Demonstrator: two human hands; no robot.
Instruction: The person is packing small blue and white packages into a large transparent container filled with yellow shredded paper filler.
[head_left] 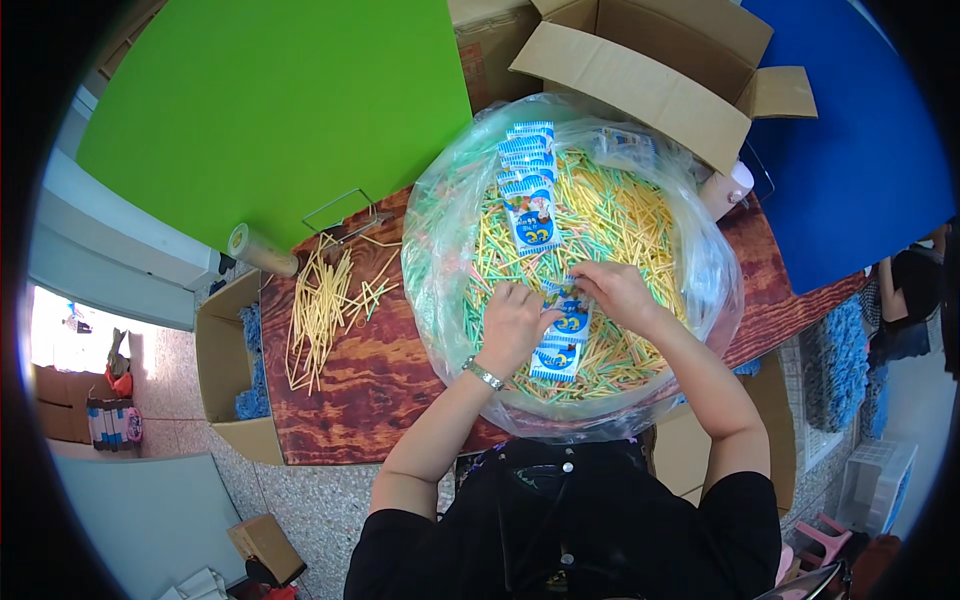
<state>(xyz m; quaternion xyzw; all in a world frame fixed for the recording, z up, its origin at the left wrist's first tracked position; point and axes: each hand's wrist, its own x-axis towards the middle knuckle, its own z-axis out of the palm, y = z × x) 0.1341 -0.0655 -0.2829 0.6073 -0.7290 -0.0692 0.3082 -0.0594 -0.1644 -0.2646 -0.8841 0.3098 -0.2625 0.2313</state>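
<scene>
A large clear plastic bag (712,295) lies spread open on the table, heaped with thin pastel sticks (640,215) in yellow, green and pink. Over the heap, my left hand (512,325) pinches the left side of a small blue-and-white packet (570,318). At that packet's upper right edge, the fingertips of my right hand (618,293) are pressed together. Another packet (556,360) lies just below, towards me. Beyond my hands, several matching packets overlap in a row, the nearest packet (530,215) lying face up on the sticks.
Loose yellow sticks (318,315) are piled on the red-brown wooden table (350,425) at left. A clear roll (262,250) and a wire stand (345,210) are near the green board (280,110). An open cardboard box (640,85) and a blue board (850,150) stand beyond the bag.
</scene>
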